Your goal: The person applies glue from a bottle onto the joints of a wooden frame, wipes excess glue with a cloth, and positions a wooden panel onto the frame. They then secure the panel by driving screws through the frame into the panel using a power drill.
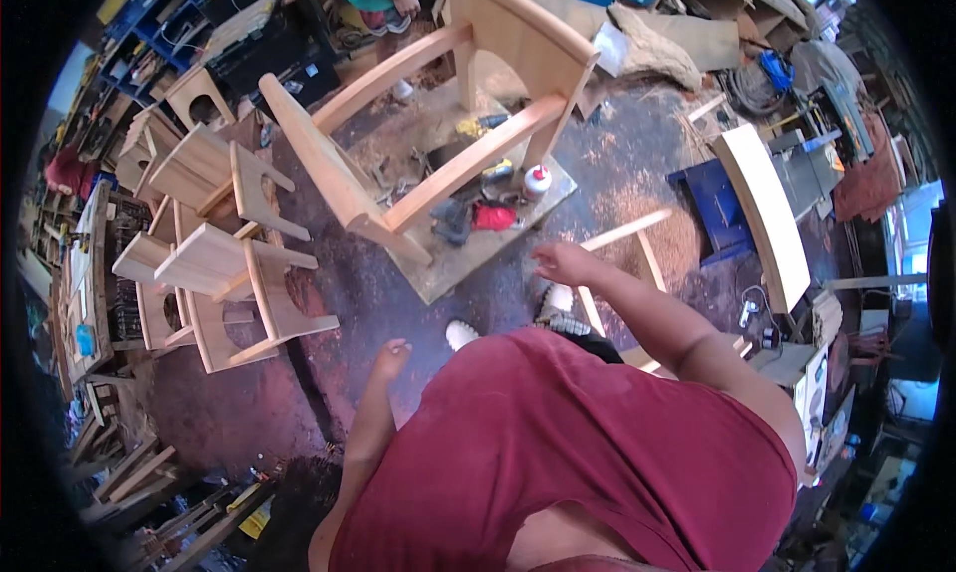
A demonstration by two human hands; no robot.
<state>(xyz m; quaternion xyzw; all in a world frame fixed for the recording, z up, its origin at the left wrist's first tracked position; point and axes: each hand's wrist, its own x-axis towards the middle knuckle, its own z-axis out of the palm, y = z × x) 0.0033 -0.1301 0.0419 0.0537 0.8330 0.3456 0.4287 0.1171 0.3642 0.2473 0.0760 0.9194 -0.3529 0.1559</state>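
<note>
I look down over my red shirt at a workshop floor. My right hand (564, 262) reaches forward, fingers loosely apart, holding nothing, above a thin wooden frame (637, 248) lying on the floor. It is near the corner of a low plywood board (448, 273). On that board stands a bare wooden chair frame (438, 104) with tools, a red cloth (495, 215) and a white bottle (537, 180) under it. My left hand (390, 354) hangs at my side, fingers curled, holding nothing.
A stack of small unfinished wooden chairs (214, 253) stands to the left. A curved wooden panel (767, 209) lies at right beside a blue stand (719, 204). Another person's legs (383, 4) are at the top. Sawdust, shelves and clutter ring the floor.
</note>
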